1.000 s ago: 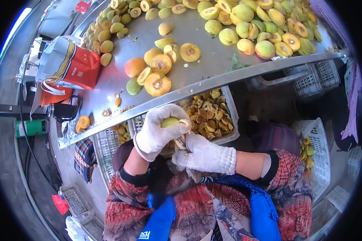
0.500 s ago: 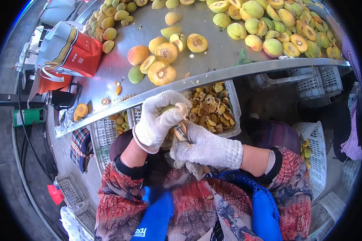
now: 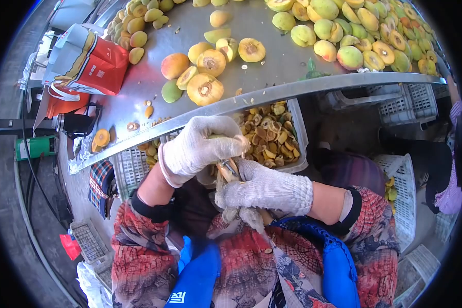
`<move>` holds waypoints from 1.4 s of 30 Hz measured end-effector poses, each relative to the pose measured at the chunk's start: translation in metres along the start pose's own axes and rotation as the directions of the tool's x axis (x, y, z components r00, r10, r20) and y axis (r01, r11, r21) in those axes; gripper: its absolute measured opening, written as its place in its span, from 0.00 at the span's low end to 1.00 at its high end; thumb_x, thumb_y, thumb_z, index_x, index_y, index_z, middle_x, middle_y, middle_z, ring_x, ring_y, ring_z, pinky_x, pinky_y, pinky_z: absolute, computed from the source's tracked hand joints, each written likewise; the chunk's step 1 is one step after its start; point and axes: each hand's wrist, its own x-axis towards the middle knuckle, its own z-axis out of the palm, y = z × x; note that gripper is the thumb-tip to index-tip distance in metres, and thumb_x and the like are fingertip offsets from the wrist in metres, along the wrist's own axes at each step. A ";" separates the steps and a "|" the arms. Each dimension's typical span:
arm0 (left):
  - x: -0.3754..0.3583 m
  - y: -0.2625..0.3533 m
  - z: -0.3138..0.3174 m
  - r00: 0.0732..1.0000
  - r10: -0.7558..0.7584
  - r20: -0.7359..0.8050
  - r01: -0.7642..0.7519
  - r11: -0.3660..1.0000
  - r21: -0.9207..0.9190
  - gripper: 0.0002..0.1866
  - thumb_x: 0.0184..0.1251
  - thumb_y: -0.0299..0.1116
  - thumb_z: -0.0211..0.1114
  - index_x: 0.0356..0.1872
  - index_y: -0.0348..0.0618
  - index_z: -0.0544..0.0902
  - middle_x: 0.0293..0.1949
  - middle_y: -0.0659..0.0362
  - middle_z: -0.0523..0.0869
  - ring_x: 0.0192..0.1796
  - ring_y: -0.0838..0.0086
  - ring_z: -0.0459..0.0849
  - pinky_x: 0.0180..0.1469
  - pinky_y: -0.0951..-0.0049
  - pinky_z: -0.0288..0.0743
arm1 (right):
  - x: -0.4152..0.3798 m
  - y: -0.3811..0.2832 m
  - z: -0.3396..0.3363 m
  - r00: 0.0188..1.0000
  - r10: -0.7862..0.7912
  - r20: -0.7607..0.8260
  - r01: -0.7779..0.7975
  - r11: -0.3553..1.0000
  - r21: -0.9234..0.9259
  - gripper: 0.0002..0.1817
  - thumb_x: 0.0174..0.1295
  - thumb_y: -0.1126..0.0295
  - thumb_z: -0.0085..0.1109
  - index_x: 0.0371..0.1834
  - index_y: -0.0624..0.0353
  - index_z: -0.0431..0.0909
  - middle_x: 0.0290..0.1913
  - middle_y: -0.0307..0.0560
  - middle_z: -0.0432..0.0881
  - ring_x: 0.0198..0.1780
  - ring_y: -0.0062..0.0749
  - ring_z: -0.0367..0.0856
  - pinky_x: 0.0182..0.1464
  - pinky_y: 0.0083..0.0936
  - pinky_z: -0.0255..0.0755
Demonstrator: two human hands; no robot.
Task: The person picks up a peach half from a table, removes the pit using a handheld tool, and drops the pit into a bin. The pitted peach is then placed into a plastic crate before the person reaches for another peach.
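My left hand, in a white knit glove, is closed around a piece of peach, of which only a greenish-yellow edge shows between the fingers. My right hand, gloved too, grips a hand tool with a wooden handle and a metal part; its working end is hidden near the left fingertips. Grey cloth hangs around the handle below the right hand. Both hands are close together in front of the metal table edge, above my lap. Beneath and beyond them, a white crate holds many cut peach pieces.
On the metal table lie halved peaches, with a large peach pile at right. A red bag stands at left. White crates are at my right, and another person's sleeve shows at the far right.
My left hand and forearm have shifted slightly left, with the wrist farther from my right hand. The right hand still grips the tool in nearly the same place.
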 end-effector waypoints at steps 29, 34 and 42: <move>0.037 -0.046 0.041 0.723 -0.085 -0.686 -0.510 0.604 -0.613 0.13 0.70 0.41 0.58 0.39 0.40 0.77 0.31 0.55 0.82 0.33 0.68 0.81 0.38 0.69 0.78 | 0.045 0.018 -0.025 0.716 -0.641 -0.277 -0.025 0.372 -0.928 0.17 0.59 0.70 0.57 0.50 0.65 0.69 0.39 0.65 0.80 0.42 0.61 0.81 0.42 0.47 0.76; 0.044 -0.040 0.036 0.728 -0.174 -0.663 -0.556 0.415 -0.720 0.14 0.70 0.43 0.58 0.45 0.44 0.77 0.36 0.59 0.81 0.36 0.74 0.81 0.36 0.75 0.77 | 0.053 0.016 -0.038 0.618 -0.783 -0.066 -0.025 0.064 -0.998 0.14 0.59 0.70 0.55 0.47 0.63 0.71 0.38 0.60 0.80 0.40 0.55 0.83 0.39 0.44 0.78; -0.030 -0.036 -0.028 0.572 -0.052 -0.819 -0.630 0.611 -0.479 0.14 0.69 0.44 0.61 0.37 0.41 0.80 0.31 0.56 0.83 0.32 0.69 0.83 0.37 0.67 0.79 | 0.027 0.002 -0.023 0.765 -0.636 -0.101 -0.269 -0.174 -0.947 0.18 0.58 0.68 0.56 0.53 0.52 0.69 0.31 0.50 0.78 0.27 0.46 0.82 0.24 0.39 0.76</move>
